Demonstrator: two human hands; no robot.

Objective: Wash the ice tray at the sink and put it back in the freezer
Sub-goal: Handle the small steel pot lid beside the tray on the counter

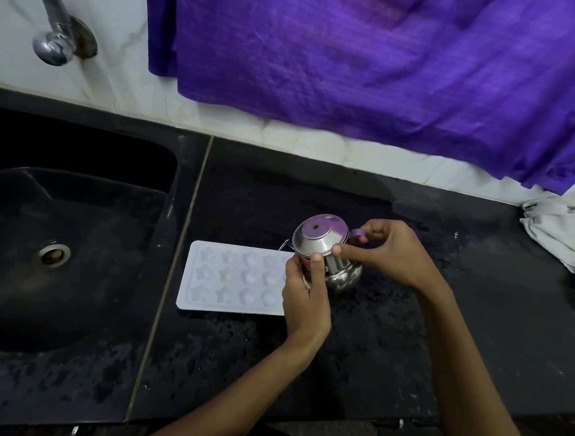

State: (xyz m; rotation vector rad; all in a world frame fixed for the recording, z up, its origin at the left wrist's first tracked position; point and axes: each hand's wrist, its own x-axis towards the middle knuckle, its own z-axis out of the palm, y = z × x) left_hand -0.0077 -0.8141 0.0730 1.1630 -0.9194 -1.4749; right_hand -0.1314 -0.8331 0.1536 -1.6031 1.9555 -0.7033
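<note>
Both hands, left hand (303,287) and right hand (386,250), grip a small steel pot (330,258) on the wet desk (366,362). The ice tray (231,278) lies flat beside the sink (85,257) (unwashed, I'd guess). Slick steel could slip and knock the tray.

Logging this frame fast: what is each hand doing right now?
Left hand: closed around the steel pot.
Right hand: closed on the same pot, at its handle.

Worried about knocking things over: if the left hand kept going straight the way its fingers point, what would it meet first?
The left hand already touches the small steel pot with a lid. Beyond it, along the black counter, probably the white tiled wall; depth is unclear.
</note>
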